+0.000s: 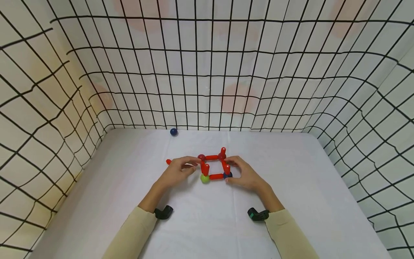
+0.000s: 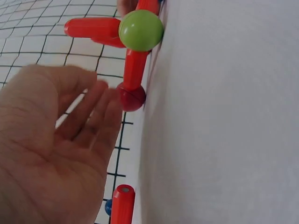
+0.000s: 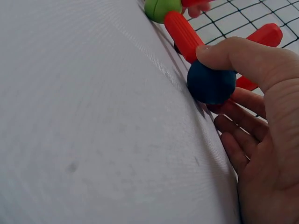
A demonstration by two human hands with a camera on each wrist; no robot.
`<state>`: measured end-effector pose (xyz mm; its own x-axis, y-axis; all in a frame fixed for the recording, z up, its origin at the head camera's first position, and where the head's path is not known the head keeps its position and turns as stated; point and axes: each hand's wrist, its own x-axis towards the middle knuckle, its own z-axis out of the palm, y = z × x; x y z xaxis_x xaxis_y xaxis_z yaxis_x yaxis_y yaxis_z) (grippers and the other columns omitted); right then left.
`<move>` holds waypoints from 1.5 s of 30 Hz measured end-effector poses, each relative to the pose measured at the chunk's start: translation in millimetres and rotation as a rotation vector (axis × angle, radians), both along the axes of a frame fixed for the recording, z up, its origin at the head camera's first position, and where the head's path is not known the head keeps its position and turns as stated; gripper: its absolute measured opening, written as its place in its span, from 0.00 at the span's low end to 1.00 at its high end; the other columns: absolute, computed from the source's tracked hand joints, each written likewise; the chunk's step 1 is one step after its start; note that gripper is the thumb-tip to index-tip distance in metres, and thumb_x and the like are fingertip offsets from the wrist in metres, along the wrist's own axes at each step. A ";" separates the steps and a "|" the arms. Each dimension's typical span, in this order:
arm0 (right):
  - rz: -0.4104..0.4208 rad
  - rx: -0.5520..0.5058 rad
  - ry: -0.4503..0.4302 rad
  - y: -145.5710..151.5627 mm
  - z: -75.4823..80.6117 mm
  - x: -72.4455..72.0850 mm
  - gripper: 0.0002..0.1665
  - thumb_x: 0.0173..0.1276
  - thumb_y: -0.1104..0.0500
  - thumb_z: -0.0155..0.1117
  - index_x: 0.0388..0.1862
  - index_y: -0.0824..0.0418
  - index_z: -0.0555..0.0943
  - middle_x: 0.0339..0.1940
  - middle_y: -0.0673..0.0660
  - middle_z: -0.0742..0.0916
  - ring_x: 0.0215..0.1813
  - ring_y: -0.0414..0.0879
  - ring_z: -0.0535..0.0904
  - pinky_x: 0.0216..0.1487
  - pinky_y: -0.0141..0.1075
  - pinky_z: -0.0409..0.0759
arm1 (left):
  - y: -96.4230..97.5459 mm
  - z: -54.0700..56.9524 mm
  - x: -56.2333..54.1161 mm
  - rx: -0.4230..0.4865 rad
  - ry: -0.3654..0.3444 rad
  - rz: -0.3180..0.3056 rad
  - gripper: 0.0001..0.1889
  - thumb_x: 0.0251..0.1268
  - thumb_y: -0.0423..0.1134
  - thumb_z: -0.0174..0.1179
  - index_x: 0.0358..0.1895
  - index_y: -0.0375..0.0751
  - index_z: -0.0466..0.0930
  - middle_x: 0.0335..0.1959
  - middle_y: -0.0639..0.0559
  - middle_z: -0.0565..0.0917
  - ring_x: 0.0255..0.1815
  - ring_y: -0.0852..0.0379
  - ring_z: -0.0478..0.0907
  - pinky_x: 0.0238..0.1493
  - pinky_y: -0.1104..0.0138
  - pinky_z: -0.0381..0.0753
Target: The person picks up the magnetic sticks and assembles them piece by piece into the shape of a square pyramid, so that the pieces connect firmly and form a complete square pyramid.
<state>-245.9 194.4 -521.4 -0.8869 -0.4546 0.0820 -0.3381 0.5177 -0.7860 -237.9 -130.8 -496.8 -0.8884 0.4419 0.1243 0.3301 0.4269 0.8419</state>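
Note:
A square magnetic-rod frame of red rods joined by balls lies on the white table. Its corners are a green ball, a dark blue ball and two red balls. Short red rods stand up from the green, blue and back right red balls. My left hand is beside the frame's left side, its fingers loosely extended with tips at the back left red ball. My right hand holds the right side, thumb on the blue ball and forefinger by the back right red ball.
A loose red rod lies left of my left hand, partly hidden by it. A loose dark blue ball sits near the table's back edge. Black wire grid rises along the back and both sides of the white table.

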 end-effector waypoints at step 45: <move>-0.064 0.050 -0.139 -4.7 1.6 -1.1 0.70 0.50 0.40 0.85 0.84 0.48 0.53 0.83 0.53 0.64 0.78 0.58 0.67 0.80 0.54 0.65 | -22.1 6.8 -6.8 -0.185 0.094 0.057 0.18 0.66 0.46 0.72 0.56 0.47 0.86 0.50 0.56 0.88 0.49 0.58 0.82 0.55 0.62 0.85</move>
